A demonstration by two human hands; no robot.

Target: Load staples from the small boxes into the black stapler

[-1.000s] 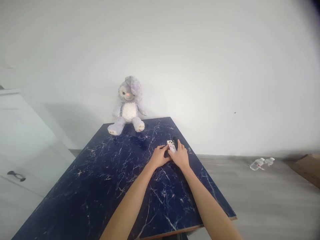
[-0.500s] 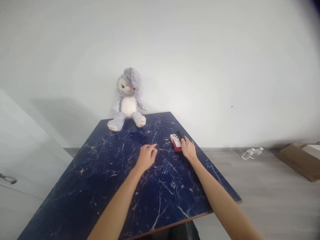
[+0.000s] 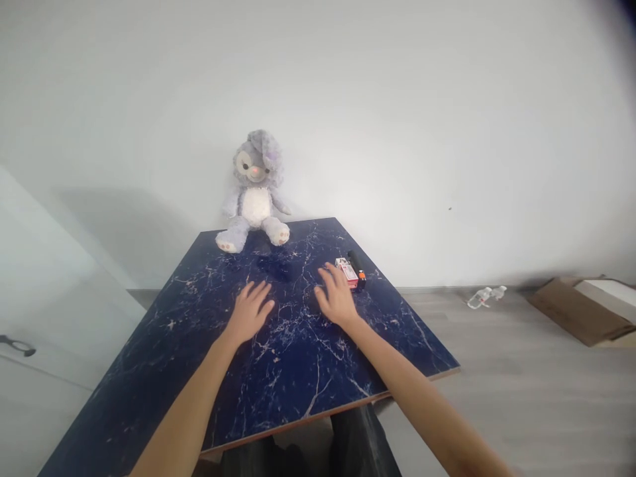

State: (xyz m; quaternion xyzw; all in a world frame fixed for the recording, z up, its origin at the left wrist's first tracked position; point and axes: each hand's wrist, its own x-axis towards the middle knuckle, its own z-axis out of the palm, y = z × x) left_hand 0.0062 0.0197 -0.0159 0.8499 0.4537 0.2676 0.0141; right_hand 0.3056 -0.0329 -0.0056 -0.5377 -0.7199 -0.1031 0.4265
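My left hand [image 3: 248, 310] is open over the blue marbled tabletop [image 3: 278, 358], fingers spread and nothing in it. To its right, my right hand [image 3: 336, 295] is also open and empty, its fingers stretched toward the far side. Just beyond and right of that hand lies a small red-and-white box [image 3: 349, 273]. Along the box's right side rests a black, rod-like object [image 3: 356, 262] with an orange band near its close end; its kind is unclear. Whether either palm touches the tabletop, I cannot tell.
A grey plush rabbit [image 3: 256, 199] sits at the tabletop's far edge against the white wall [image 3: 397, 132]. On the floor to the right are clear plastic bottles [image 3: 480, 297] and a brown cardboard box [image 3: 571, 308]. A white door with a dark handle [image 3: 20, 346] is at left.
My right hand has let go of the black rod-like object beside the box and moved left. My left hand has moved left and its fingers have spread. The view has shifted slightly.
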